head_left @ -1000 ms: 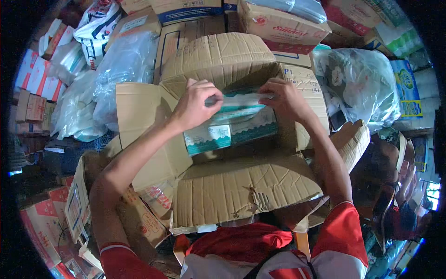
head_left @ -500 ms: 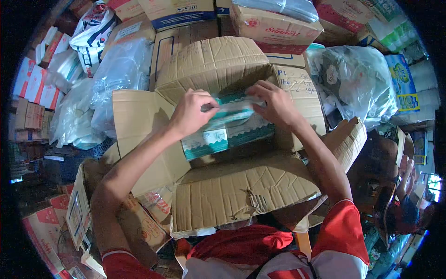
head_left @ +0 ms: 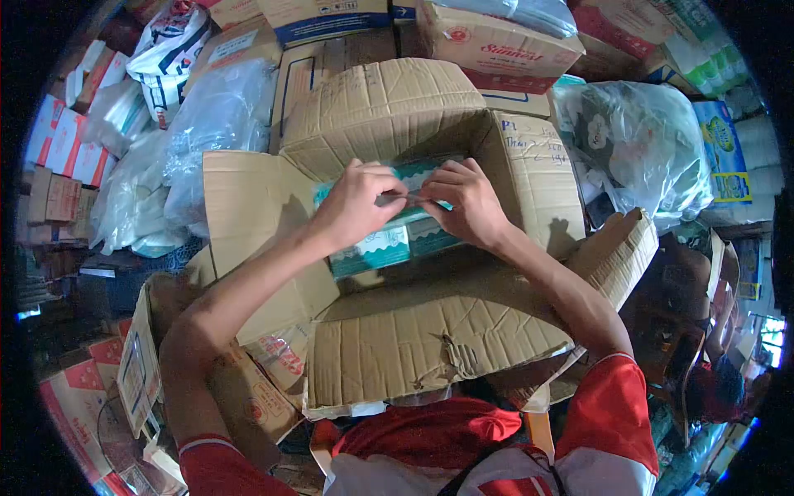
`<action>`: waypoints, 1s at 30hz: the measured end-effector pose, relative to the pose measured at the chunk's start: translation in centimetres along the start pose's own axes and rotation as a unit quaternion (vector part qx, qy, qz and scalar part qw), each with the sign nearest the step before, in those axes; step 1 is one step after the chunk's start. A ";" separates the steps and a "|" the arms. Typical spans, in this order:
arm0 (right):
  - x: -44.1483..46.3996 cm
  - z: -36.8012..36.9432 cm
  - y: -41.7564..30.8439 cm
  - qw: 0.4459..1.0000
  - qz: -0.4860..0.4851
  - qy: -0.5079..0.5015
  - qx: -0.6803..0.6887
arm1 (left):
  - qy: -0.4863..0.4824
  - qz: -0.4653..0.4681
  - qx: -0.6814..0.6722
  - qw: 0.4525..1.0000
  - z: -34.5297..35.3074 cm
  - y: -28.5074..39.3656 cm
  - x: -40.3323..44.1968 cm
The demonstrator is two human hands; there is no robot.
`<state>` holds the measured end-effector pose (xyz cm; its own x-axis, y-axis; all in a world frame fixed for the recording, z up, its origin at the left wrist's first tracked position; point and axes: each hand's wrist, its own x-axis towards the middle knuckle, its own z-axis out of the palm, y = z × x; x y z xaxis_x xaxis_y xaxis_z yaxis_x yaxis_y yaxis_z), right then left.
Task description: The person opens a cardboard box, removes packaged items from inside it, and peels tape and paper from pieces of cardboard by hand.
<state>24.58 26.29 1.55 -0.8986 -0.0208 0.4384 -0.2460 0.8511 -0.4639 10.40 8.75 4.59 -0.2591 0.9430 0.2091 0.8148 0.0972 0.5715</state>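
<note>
An open cardboard box (head_left: 389,364) sits in front of me with its flaps folded outward. Inside lie several teal-and-white small boxes (head_left: 374,255), partly covered by my hands. Above them, my left hand (head_left: 357,205) is closed, thumb pressed against its fingers. My right hand (head_left: 465,202) pinches in the same way, and the fingertips of both hands nearly meet. Whatever lies between the fingertips is too small and hidden to make out.
Cardboard cartons (head_left: 504,54) stand stacked behind the box. Clear plastic bags (head_left: 219,124) bulge at the left, and another full plastic bag (head_left: 637,149) is at the right. More red-and-white cartons (head_left: 70,413) are at the lower left. Another person's arm (head_left: 724,318) shows at the far right.
My hands have come closer together above the small boxes, the right one moving left and the left one slightly right. The blurred, pale thing stretched between them no longer shows clearly.
</note>
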 end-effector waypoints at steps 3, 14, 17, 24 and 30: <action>-0.1 0.2 -0.1 1.000 0.001 0.009 0.005 | 0.001 -0.003 -0.014 1.000 0.3 -0.1 0.0; -0.7 0.0 -0.3 1.000 0.005 -0.013 -0.012 | -0.032 -0.012 -0.040 0.999 0.7 -0.6 -0.2; -0.8 -0.2 -0.4 0.999 0.024 -0.038 -0.012 | -0.030 0.008 -0.014 0.999 0.3 -0.4 0.1; -1.3 0.3 -0.1 1.000 0.004 -0.020 0.012 | -0.032 -0.020 -0.049 0.998 0.7 0.0 0.4; -1.4 1.2 1.3 0.999 0.004 -0.046 0.022 | -0.060 -0.059 -0.094 0.992 1.5 -2.0 -0.7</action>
<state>25.06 26.75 -0.57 -0.9295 -0.0633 0.3634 -0.2526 0.8273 -0.5018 9.73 8.41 2.15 -0.2745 0.9607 0.0421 0.6682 0.1591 0.7267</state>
